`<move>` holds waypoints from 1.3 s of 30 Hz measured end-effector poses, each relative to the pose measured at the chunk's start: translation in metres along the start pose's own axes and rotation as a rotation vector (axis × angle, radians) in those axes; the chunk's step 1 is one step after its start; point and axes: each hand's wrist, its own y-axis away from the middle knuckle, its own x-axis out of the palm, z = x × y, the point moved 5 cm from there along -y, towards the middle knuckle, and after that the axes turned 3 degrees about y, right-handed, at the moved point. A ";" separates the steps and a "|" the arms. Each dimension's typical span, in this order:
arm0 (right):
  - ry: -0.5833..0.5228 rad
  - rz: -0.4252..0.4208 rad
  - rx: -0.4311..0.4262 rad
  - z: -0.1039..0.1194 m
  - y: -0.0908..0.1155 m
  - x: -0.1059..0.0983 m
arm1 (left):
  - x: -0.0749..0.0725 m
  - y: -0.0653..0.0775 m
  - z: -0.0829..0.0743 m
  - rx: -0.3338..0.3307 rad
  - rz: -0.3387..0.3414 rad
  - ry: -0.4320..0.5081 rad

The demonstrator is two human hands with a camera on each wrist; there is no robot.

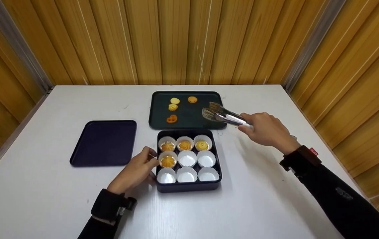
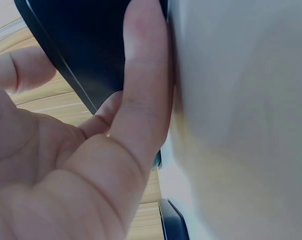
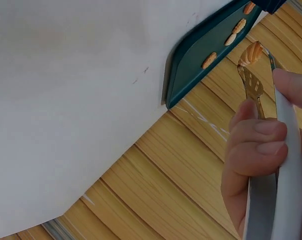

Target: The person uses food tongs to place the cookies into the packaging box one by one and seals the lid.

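Inside the right grip (image 1: 266, 128), tongs (image 3: 288, 155)

The white table (image 1: 262, 205) directly supports three objects: a dark box (image 1: 189, 188), touching the left hand (image 1: 138, 167); a green tray (image 1: 192, 120), beyond that box and left of the right hand (image 1: 269, 130) at its grip on the tongs (image 1: 234, 120); and a purple tray (image 1: 104, 144), left of the left hand.

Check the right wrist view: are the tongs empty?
No, a ridged cookie is held between the tips of the tongs, which the right hand grips.
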 end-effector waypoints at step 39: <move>0.056 0.145 -0.370 0.087 0.042 0.003 | 0.000 0.000 0.002 -0.010 -0.015 0.011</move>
